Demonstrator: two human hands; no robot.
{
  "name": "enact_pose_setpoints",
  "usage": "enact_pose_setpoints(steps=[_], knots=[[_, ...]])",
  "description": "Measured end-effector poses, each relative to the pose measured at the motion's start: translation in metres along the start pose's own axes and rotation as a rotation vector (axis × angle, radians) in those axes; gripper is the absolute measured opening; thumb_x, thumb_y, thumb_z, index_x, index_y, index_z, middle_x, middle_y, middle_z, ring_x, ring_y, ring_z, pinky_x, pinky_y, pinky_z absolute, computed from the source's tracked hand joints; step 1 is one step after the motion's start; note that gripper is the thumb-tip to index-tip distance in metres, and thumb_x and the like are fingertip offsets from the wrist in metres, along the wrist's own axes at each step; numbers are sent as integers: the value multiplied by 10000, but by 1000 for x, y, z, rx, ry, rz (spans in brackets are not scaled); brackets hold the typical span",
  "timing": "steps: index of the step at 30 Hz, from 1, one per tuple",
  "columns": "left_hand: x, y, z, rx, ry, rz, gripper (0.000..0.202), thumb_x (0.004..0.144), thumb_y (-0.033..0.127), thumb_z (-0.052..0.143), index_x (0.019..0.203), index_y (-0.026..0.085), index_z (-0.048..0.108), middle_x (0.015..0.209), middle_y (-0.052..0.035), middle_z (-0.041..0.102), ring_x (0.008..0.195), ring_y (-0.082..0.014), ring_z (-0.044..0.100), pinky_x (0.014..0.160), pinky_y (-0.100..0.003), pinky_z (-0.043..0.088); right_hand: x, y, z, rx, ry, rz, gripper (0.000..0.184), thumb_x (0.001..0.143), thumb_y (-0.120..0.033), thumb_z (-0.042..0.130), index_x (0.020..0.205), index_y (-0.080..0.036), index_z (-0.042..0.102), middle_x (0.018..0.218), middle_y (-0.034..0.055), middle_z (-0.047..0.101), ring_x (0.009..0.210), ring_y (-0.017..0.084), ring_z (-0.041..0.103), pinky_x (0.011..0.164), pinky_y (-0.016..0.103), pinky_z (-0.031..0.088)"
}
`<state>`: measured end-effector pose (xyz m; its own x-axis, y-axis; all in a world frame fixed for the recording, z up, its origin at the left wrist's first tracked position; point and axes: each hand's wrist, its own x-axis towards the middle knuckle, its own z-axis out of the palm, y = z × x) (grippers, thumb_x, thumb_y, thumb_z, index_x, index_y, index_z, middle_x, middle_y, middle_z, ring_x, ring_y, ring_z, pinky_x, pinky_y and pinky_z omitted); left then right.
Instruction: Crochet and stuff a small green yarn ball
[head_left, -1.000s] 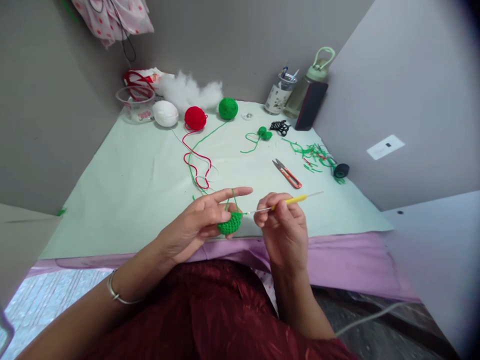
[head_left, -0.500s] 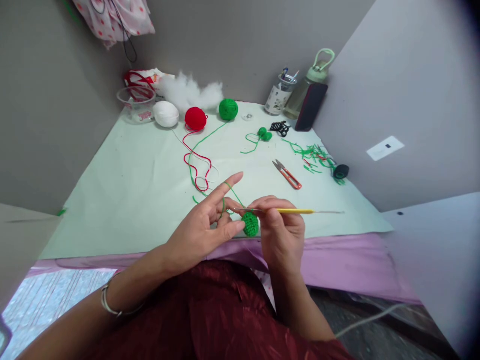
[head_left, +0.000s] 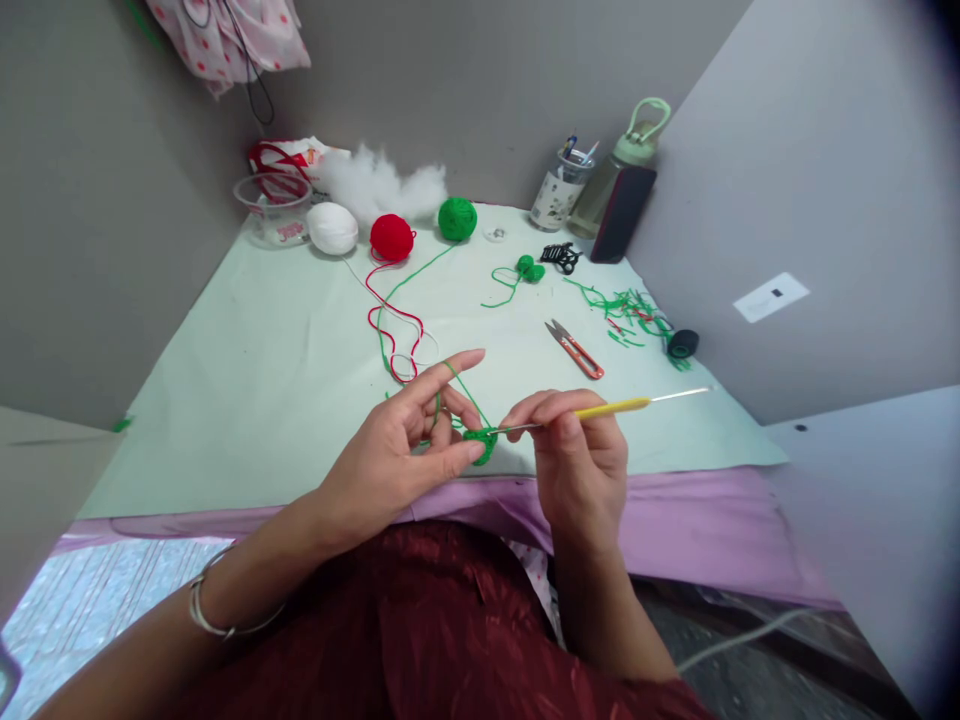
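Drew the hook (head_left: 611, 408) back to the right since the earlier frame, bringing its tip from beyond the left edge of the piece (head_left: 486, 452) to the top of it, and tipped the handle up toward the right. Moved the right hand (head_left: 581, 465) slightly right too, and shifted the piece a little left, turning it to show less of its side. Kept the left index finger raised, with green yarn (head_left: 470, 395) looped over it and running taut down to the piece.

Pinched the piece in the left hand (head_left: 390, 460), thumb and fingertips closed on its left part. Held the hook in the right hand like a pen, thumb and fingers closed on it, with part of the yellow handle sticking out to the right. Could not tell whether the tip sat inside a stitch or only against it. Had the piece between both hands, by the near edge of the table (head_left: 247, 390).

Saw the green ball (head_left: 457, 219) at the far side, beside the red ball (head_left: 391, 238), with the white ball (head_left: 332, 229) farther left and the stuffing (head_left: 379, 185) behind. Saw the snips (head_left: 574, 348) lying beyond the right hand, near the scraps (head_left: 626, 305).
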<state>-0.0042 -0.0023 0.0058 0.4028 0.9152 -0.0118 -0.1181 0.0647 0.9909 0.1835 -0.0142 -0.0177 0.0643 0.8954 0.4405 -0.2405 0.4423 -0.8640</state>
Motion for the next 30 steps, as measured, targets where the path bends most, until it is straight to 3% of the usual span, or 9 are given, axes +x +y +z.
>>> enact_pose_setpoints(steps=[7, 15, 24, 30], knots=[[-3, -1, 3, 161, 72, 74, 694, 872, 181, 735, 1525, 289, 527, 953, 22, 620, 613, -56, 425, 765, -252, 498, -5, -4, 2, -290, -41, -232, 170, 1041, -214, 558, 1038, -244, 725, 905, 30, 766, 838, 184, 706, 749, 358, 571], [-3, 0, 6, 310, 135, 156, 628, 870, 147, 670, 1484, 223, 558, 908, 32, 595, 564, -47, 386, 661, -228, 478, -11, -11, 1, -712, -234, -530, 162, 1025, -148, 549, 1107, -204, 676, 1052, 104, 773, 943, 203, 727, 774, 365, 587], [-3, -6, 6, 461, 202, 300, 558, 863, 93, 655, 1402, 230, 619, 907, 27, 607, 559, -52, 399, 611, -210, 464, -10, -16, 5, -883, -266, -567, 168, 1003, -118, 554, 1117, -191, 654, 1020, 113, 782, 940, 205, 726, 781, 359, 614], [0, -2, 6, 213, 209, 63, 627, 850, 194, 740, 1459, 222, 595, 914, 18, 619, 585, -60, 435, 701, -241, 494, -15, 2, 1, -962, -208, -711, 277, 965, -133, 618, 1215, -240, 676, 1097, 118, 791, 966, 233, 720, 735, 381, 638]])
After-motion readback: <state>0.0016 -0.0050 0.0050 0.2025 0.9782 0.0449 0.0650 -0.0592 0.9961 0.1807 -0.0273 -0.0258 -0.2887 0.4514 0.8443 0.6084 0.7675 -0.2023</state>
